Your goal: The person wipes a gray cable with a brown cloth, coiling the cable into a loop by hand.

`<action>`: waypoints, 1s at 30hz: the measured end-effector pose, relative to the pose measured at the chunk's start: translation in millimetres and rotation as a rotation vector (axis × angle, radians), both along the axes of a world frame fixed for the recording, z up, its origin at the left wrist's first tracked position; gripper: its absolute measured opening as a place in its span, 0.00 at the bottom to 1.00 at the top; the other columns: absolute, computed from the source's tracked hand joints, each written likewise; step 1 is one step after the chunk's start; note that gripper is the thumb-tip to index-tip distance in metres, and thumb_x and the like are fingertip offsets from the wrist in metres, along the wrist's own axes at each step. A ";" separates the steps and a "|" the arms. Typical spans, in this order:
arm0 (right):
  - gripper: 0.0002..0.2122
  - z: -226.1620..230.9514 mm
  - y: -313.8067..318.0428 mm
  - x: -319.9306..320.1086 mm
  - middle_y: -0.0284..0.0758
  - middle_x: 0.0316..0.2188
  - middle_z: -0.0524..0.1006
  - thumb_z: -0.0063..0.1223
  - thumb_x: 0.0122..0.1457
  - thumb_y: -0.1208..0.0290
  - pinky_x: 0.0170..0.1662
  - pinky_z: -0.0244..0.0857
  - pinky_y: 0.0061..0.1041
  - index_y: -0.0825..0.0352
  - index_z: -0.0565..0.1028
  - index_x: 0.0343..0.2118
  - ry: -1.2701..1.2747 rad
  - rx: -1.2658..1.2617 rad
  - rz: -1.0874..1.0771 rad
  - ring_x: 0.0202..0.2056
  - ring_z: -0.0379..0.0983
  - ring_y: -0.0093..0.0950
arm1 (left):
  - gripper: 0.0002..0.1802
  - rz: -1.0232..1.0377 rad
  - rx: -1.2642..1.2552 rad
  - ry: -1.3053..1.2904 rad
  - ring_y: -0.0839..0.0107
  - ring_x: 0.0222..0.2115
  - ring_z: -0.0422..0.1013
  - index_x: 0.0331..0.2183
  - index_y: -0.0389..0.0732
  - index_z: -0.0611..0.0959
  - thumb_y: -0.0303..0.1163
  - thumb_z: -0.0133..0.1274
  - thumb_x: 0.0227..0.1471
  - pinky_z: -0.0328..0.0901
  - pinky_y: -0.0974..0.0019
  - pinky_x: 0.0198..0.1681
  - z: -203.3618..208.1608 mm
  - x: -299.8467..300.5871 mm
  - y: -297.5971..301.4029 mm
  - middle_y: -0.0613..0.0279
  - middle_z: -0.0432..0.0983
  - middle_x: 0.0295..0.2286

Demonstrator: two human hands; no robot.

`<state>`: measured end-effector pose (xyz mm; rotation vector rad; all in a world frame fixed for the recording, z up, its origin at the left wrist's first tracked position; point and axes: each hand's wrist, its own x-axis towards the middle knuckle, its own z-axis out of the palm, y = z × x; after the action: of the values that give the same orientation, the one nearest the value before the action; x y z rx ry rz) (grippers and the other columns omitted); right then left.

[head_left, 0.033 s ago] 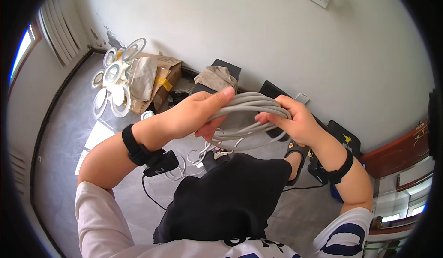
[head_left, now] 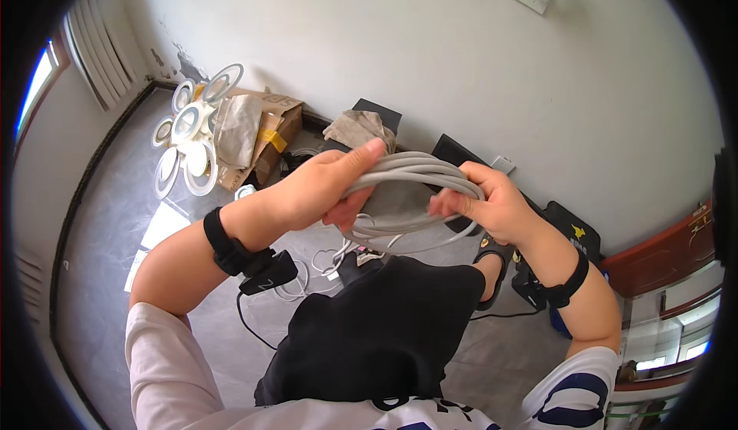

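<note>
A coil of grey cable (head_left: 419,170) hangs in the air between my two hands, its several loops forming an oval. My left hand (head_left: 342,184) grips the coil's left end, thumb on top and fingers curled below. On the right end, my right hand (head_left: 486,199) is closed round the loops, its fingers partly hidden by the cable. Below, a thinner tangle of white cable (head_left: 332,261) lies on the floor beside my legs; whether it joins the coil I cannot tell.
A white lamp with round discs (head_left: 188,134) stands by an open cardboard box (head_left: 284,126) at the far left. A grey cloth (head_left: 361,128) rests on a dark object near the wall. A black bag (head_left: 573,226) lies right, near a reddish-brown wooden piece (head_left: 653,245).
The coil and my left hand have shifted very slightly left and up. Its lower loops hang a little wider; both hands keep their hold.
</note>
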<state>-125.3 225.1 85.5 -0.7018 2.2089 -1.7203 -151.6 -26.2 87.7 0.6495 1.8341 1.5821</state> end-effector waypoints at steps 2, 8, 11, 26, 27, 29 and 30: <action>0.10 4.7 -0.4 2.3 0.30 0.17 0.67 0.48 0.55 0.65 0.34 0.66 0.26 0.67 0.65 0.28 -0.111 -0.046 0.064 0.19 0.66 0.21 | 0.34 0.092 0.095 -0.122 0.76 0.07 0.55 0.09 0.42 0.65 0.55 0.26 0.55 0.56 0.71 0.16 -5.8 -1.2 1.5 0.66 0.56 0.04; 0.10 9.3 1.0 4.2 0.26 0.12 0.63 0.49 0.54 0.65 0.26 0.63 0.20 0.67 0.66 0.24 -0.247 0.015 0.121 0.15 0.62 0.16 | 0.35 -0.060 0.036 -0.093 0.75 0.12 0.60 0.08 0.40 0.63 0.53 0.23 0.55 0.64 0.70 0.27 -6.5 7.2 -2.6 0.65 0.57 0.06; 0.10 11.5 -1.2 6.5 0.27 0.13 0.64 0.49 0.54 0.66 0.24 0.61 0.18 0.67 0.66 0.24 -0.203 0.078 0.081 0.15 0.62 0.16 | 0.35 -0.101 0.029 -0.031 0.75 0.13 0.62 0.08 0.40 0.64 0.53 0.22 0.55 0.65 0.71 0.29 -11.1 6.7 -4.9 0.65 0.58 0.06; 0.02 -4.1 -2.2 11.6 0.30 0.16 0.71 0.45 0.51 0.79 0.20 0.58 0.15 0.68 0.67 0.29 0.203 0.354 0.017 0.17 0.64 0.15 | 0.33 -0.137 0.114 0.138 0.77 0.15 0.61 0.10 0.38 0.65 0.51 0.26 0.56 0.64 0.70 0.31 -46.4 2.5 -2.3 0.67 0.59 0.08; 0.02 -6.0 -2.6 12.7 0.30 0.16 0.71 0.45 0.51 0.79 0.20 0.58 0.15 0.69 0.67 0.29 0.246 0.357 0.004 0.16 0.64 0.15 | 0.33 -0.137 0.109 0.135 0.77 0.16 0.62 0.11 0.38 0.65 0.51 0.26 0.56 0.64 0.70 0.31 -48.1 3.1 -1.5 0.67 0.59 0.08; 0.02 -9.9 -1.7 11.5 0.31 0.16 0.71 0.45 0.51 0.79 0.20 0.58 0.15 0.69 0.67 0.28 0.290 0.360 -0.007 0.16 0.64 0.16 | 0.33 -0.134 0.105 0.133 0.76 0.16 0.62 0.11 0.38 0.65 0.51 0.25 0.56 0.64 0.70 0.32 -54.5 1.9 0.5 0.67 0.59 0.09; 0.02 -12.4 -0.4 9.7 0.30 0.15 0.71 0.45 0.52 0.78 0.20 0.57 0.15 0.68 0.67 0.28 0.279 0.344 -0.020 0.16 0.64 0.15 | 0.33 -0.143 0.137 0.127 0.75 0.17 0.63 0.12 0.38 0.65 0.51 0.25 0.56 0.64 0.69 0.32 -60.0 -0.3 1.5 0.67 0.59 0.09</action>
<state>-115.6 224.7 73.2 -0.8746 2.6165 -1.2600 -151.9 -24.7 27.7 0.9419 1.7367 1.6122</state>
